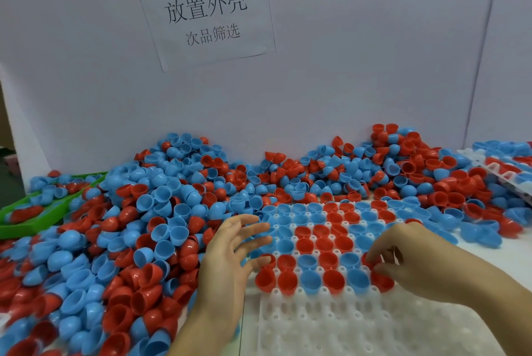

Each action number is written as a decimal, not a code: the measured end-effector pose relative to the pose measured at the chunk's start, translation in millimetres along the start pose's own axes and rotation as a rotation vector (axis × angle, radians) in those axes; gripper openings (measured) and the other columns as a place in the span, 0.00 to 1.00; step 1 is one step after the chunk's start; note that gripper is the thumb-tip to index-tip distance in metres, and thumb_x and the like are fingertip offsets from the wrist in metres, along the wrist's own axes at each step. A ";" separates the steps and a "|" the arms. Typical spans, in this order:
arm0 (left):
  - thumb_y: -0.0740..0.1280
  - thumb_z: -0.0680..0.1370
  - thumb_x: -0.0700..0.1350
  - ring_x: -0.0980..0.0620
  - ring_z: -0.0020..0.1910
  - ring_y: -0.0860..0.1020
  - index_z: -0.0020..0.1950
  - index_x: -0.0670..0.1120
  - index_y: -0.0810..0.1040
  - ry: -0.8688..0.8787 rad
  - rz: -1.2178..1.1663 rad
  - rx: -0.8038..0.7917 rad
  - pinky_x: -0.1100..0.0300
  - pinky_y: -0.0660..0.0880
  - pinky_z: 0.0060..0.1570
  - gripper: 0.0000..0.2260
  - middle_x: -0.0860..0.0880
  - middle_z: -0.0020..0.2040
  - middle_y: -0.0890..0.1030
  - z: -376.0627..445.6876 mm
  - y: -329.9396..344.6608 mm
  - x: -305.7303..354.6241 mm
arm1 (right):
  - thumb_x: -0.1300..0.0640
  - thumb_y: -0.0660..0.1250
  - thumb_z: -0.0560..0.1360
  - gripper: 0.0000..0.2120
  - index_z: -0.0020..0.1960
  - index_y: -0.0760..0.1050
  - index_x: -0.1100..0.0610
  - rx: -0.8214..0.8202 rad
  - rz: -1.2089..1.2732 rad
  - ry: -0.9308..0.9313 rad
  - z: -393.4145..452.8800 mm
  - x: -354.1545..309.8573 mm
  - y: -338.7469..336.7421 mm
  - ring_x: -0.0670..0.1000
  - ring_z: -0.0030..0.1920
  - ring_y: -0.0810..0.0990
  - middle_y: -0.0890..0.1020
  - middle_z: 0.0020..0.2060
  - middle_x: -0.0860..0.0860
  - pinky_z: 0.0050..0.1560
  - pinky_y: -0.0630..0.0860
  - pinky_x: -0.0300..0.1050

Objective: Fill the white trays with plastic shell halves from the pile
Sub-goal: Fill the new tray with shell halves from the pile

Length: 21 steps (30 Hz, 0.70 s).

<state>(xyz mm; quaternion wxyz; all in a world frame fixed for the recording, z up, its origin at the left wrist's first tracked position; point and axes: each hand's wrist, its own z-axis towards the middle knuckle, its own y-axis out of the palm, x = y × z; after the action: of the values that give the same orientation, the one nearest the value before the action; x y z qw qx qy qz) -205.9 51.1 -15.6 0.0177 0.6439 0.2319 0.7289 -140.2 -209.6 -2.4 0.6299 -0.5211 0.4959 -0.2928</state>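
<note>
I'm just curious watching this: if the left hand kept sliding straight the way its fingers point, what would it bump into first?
Probably the blue shells seated at the left edge of the white tray. The left hand points up and to the right, fingertips nearly over them; how high it hovers is unclear.

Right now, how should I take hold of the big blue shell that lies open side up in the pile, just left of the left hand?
Grip the blue shell by its rim, thumb inside and finger outside, coming from above. Its opening faces up and toward the camera, so the rim is free, while other shells crowd its rounded sides. The left hand is nearest and looks open.
</note>
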 end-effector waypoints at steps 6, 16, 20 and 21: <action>0.64 0.80 0.36 0.53 0.47 0.82 0.47 0.47 0.82 0.231 0.519 0.086 0.59 0.78 0.43 0.09 0.54 0.45 0.85 -1.8 -0.6 2.8 | 0.61 0.65 0.79 0.13 0.53 0.83 0.46 0.259 0.072 -0.072 6.3 2.2 2.7 0.35 0.42 0.77 0.79 0.44 0.35 0.39 0.74 0.27; 0.70 0.74 0.59 0.35 0.71 0.62 0.70 0.60 0.69 0.140 1.598 0.358 0.45 0.69 0.61 0.25 0.46 0.71 0.64 98.2 -43.3 93.7 | 0.63 0.68 0.76 0.12 0.51 0.84 0.47 0.436 0.176 -0.101 6.8 1.5 3.7 0.41 0.39 0.75 0.78 0.40 0.37 0.38 0.69 0.32; 0.69 0.71 0.69 0.28 0.77 0.51 0.82 0.58 0.45 -0.350 1.831 0.173 0.32 0.57 0.73 0.48 0.38 0.80 0.39 149.6 -73.9 91.2 | 0.61 0.68 0.77 0.11 0.52 0.84 0.47 0.424 0.183 -0.107 5.3 -0.8 5.5 0.41 0.38 0.74 0.75 0.37 0.37 0.36 0.67 0.32; 0.70 0.71 0.69 0.27 0.78 0.49 0.82 0.57 0.44 -0.391 1.830 0.146 0.32 0.55 0.74 0.50 0.37 0.80 0.35 157.3 -78.8 87.0 | 0.61 0.68 0.77 0.12 0.52 0.83 0.46 0.427 0.187 -0.105 5.5 -0.8 5.7 0.41 0.38 0.74 0.74 0.37 0.37 0.35 0.67 0.32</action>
<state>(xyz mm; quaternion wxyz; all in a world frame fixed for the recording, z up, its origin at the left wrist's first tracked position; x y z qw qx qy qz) -93.3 199.2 46.9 -0.5644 0.6864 -0.3265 0.3220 -136.2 -205.2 -7.8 0.7751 -0.3422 0.4355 -0.3040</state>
